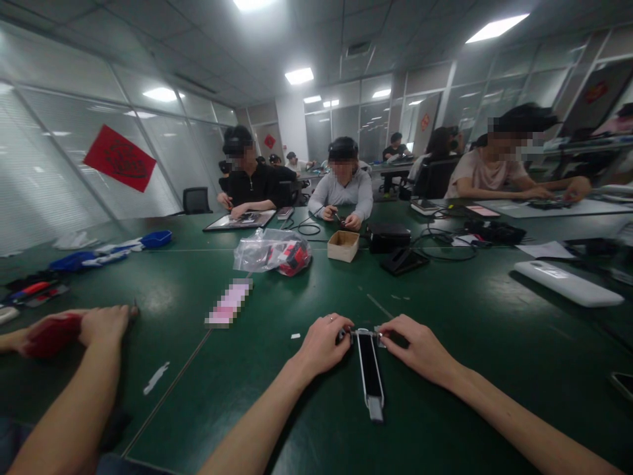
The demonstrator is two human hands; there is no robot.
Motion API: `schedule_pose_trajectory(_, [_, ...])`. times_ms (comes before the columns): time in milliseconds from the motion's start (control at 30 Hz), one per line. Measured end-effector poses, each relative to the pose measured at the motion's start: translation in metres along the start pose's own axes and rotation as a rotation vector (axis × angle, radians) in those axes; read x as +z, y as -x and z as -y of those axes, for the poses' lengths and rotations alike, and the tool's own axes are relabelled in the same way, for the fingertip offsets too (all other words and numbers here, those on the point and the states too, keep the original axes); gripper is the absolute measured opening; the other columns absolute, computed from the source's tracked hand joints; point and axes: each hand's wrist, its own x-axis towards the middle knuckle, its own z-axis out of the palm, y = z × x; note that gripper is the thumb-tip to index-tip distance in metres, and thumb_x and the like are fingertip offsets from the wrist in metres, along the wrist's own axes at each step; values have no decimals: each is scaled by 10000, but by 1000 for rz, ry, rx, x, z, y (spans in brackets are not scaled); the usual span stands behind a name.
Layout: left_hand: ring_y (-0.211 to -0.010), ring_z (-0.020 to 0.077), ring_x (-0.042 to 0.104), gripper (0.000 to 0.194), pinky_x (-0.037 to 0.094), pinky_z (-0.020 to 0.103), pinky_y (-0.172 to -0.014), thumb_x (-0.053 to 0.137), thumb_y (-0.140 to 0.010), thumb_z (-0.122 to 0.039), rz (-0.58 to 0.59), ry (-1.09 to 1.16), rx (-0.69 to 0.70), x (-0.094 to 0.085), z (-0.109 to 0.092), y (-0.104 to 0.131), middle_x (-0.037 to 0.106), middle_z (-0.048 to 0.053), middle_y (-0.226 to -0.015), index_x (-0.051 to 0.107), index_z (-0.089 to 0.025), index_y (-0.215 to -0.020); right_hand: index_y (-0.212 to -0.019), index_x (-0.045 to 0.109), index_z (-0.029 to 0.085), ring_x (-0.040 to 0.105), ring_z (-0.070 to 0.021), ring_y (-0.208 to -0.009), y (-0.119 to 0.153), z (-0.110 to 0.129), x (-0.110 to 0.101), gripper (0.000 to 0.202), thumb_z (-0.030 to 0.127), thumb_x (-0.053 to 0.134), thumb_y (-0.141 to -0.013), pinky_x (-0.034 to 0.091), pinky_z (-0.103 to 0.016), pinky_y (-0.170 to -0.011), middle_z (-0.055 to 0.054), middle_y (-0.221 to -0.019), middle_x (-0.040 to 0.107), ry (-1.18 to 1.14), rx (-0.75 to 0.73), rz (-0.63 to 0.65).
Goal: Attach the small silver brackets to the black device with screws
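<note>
A long, narrow device (pixel 370 373) with a black strip in a white frame lies on the green table (pixel 208 415), its grey end toward me. Small metallic parts stick out on both sides of its far end. My left hand (pixel 324 343) has thumb and fingers closed on the small part on the left side. On the opposite side, my right hand (pixel 418 346) pinches the other small silvery part between thumb and fingertips. The exact kind of the device cannot be made out, and the fingers partly cover both side parts.
Beyond my hands are a clear plastic bag (pixel 254 252) with red and black contents, a small box (pixel 343 246), a black case (pixel 388 236) and a white power bank-like block (pixel 568 284). At left, a neighbour's hand (pixel 106 324) rests near a red object. Several people sit across the table.
</note>
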Motion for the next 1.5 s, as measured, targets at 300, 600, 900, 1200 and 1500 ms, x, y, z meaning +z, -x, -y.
schedule_pose_trajectory(300, [-820,158,572,202,435,275,-751,510,-814,-154,6,-6,-17,0,-2,1,631,25,-927,600,-194,-990,-934,657,215,576,-174,-798,0,3,-2,199,307,489,-882,515,-318,-678,-52,-880,628,12,28,26])
schedule_pose_trajectory(600, [-843,163,575,196,437,280,-779,508,-820,-160,6,-2,7,1,0,1,631,33,-933,597,-186,-993,-967,657,219,562,-180,-821,1,-1,-1,251,349,451,-905,510,-337,-711,-57,-896,613,20,12,25])
schedule_pose_trajectory(900, [-830,159,576,188,440,277,-765,505,-824,-156,8,-2,-3,0,-1,0,632,33,-936,599,-186,-984,-985,652,228,554,-183,-834,0,-1,-1,249,336,439,-914,512,-346,-712,-58,-918,608,27,18,36])
schedule_pose_trajectory(1200, [-852,163,576,207,439,282,-783,501,-817,-146,7,10,-4,1,0,0,634,34,-932,603,-187,-993,-999,628,226,577,-183,-852,1,-2,0,219,332,462,-905,522,-345,-732,-51,-939,633,-16,18,31])
schedule_pose_trajectory(1500, [-838,158,573,195,434,280,-771,508,-821,-152,10,2,3,1,0,0,631,28,-926,601,-188,-988,-955,638,205,586,-181,-814,-1,4,-3,164,259,529,-846,524,-338,-701,-57,-905,647,-7,19,47])
